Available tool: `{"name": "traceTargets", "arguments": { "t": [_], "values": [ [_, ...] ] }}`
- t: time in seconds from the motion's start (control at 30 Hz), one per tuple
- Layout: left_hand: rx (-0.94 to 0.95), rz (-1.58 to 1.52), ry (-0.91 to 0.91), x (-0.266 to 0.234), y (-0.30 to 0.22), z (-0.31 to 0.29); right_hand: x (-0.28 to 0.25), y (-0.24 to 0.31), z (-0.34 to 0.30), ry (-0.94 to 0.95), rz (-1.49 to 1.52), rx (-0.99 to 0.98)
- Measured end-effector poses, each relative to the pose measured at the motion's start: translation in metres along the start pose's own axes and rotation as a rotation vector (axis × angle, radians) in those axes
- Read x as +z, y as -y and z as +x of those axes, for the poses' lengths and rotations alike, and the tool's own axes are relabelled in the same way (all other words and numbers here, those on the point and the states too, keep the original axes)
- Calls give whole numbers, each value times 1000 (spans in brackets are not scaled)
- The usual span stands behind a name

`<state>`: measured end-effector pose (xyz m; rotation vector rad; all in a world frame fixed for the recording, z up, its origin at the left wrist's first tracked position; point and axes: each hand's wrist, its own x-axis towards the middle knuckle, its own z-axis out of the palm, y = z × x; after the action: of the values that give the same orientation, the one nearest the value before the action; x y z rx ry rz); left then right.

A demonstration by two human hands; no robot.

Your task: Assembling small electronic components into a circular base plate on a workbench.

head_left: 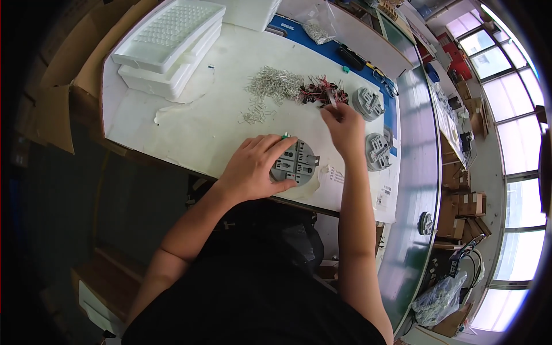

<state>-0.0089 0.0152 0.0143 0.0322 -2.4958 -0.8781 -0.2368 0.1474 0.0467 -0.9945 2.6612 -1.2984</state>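
Observation:
My left hand (253,167) is wrapped around the rim of a round grey plastic base (296,164) near the table's front edge. Slots and small compartments cover the base's upper face, and a bit of green shows by my fingertips. Farther up and to the right, my right hand (346,127) is closed on what look like metal tweezers (332,100). Their tip is over a pile of small black parts with red and black wires (316,91); whether it grips one is too small to tell. Beside that pile lies a heap of thin silvery metal pieces (273,85).
Two more round grey bases (368,103) rest on the right of the table. White foam trays (169,40) are stacked at the far left. A clear bag (318,26) of small parts sits at the back, near a black tool (351,56). A glass-like strip (411,172) runs along the right.

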Motion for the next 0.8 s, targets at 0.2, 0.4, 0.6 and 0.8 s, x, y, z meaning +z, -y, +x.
{"name": "traceTargets", "arguments": {
  "t": [0.2,0.4,0.6,0.8],
  "values": [
    [-17,-428,-197,-9,5,25,-44,27,-71,148,645,122],
    [100,-428,-187,-26,-25,44,-43,25,-97,224,646,-142],
    [51,-437,-85,-23,-35,38,-39,27,-108,231,648,-269],
    [17,-457,-121,-15,-34,33,-33,29,-115,156,643,-200]
  ]
}}
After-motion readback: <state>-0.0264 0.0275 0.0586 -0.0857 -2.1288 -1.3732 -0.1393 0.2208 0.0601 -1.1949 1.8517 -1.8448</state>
